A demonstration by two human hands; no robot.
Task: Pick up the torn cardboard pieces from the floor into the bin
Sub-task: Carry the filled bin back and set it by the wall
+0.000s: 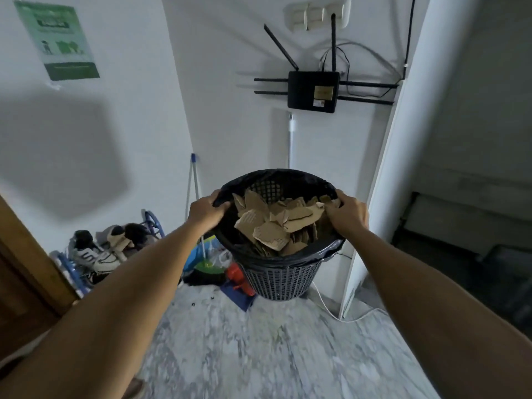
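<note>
Gripping the bin [283, 279] by opposite rim edges, left hand [205, 212] and right hand [348, 214] both curled tight, cardboard pieces [276, 226] heaped inside between them, above the floor [259, 355].

bin [283, 279]: dark plastic lattice | liner [290, 259] under your fingers: glossy black film | cardboard pieces [273, 226] between your fingertips: matt brown, rough-torn (corrugated) | floor [259, 355]: polished marbled stone
</note>
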